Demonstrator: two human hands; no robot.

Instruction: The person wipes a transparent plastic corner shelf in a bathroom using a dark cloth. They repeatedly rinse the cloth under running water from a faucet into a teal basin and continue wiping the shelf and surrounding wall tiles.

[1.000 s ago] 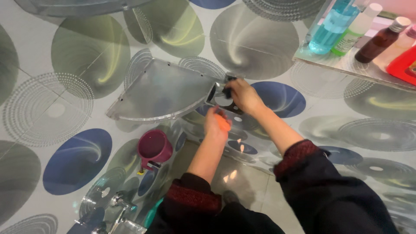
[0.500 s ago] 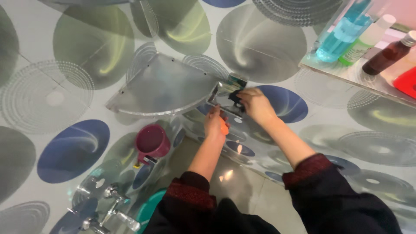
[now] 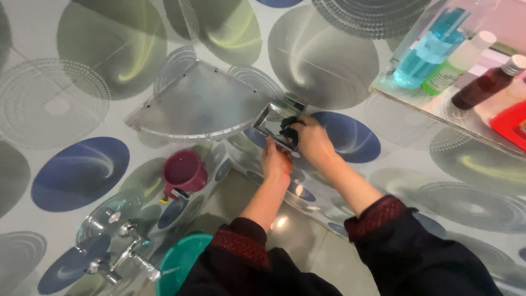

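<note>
A shiny metal holder point(image 3: 267, 121) is fixed to the patterned tiled wall beside a glass corner shelf point(image 3: 197, 104). My right hand point(image 3: 313, 141) presses a dark cloth point(image 3: 288, 129) against the holder's right side. Just below it, my left hand point(image 3: 276, 163) has its fingers curled and its knuckles against the holder's lower edge. The small orange piece it held a moment ago is hidden behind the hand. Both sleeves are dark with red knitted cuffs.
A maroon mug point(image 3: 183, 172) hangs below the corner shelf. Chrome taps point(image 3: 125, 253) and a teal bucket point(image 3: 183, 264) are at the lower left. At the upper right, a glass shelf point(image 3: 433, 107) carries a blue bottle point(image 3: 424, 49), a green bottle point(image 3: 459, 59), a brown bottle point(image 3: 485, 82) and a red container point(image 3: 510, 123).
My left hand has risen to the holder's lower edge, and the orange piece has gone out of sight. My right hand has shifted slightly left with the cloth on the holder.
</note>
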